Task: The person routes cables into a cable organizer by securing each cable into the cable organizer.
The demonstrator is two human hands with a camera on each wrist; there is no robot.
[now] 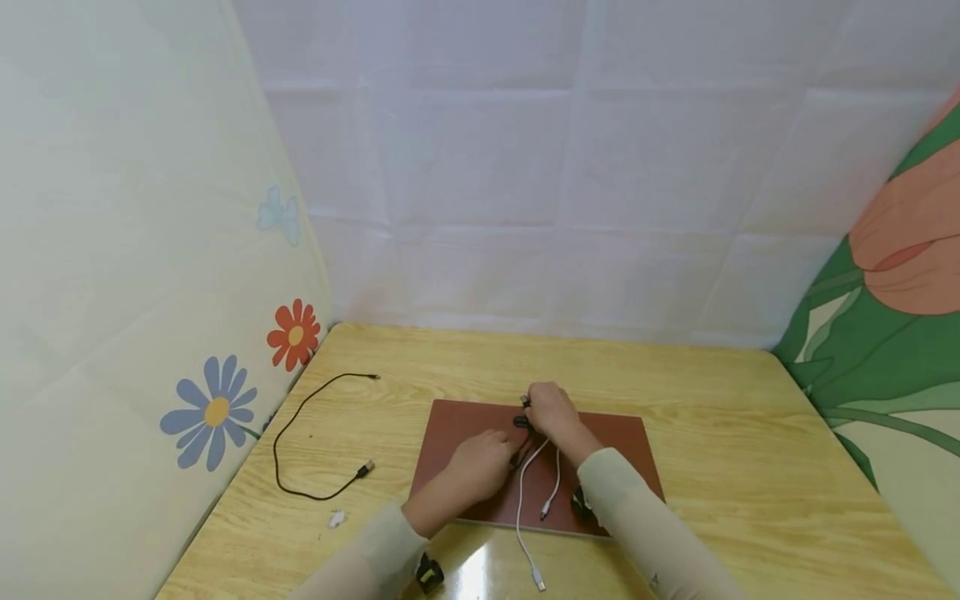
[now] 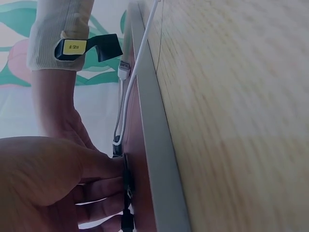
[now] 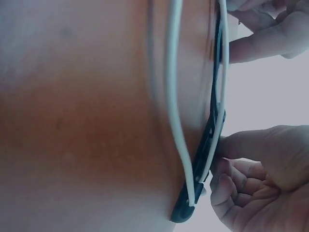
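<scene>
In the head view, my right hand (image 1: 553,410) is over the back part of a red-brown board (image 1: 450,429). Its thumb and fingers pinch a long black cable holder (image 3: 205,145), where white cables (image 3: 176,106) loop at one end. My left hand (image 1: 480,463) is lower on the board, to the left. Its fingertips pinch a black cable (image 2: 127,180) with dark plug ends close over the surface. A white cable (image 1: 520,508) hangs toward me past the board's front edge, ending in a USB plug (image 1: 537,579). A shorter white end (image 1: 546,507) rests on the board.
A loose black USB cable (image 1: 277,450) curves across the wooden table (image 1: 750,467) at the left. Near its plug is a small white piece (image 1: 337,519). White cloth (image 1: 480,167) stands behind the table, with flower-printed cloths at both sides.
</scene>
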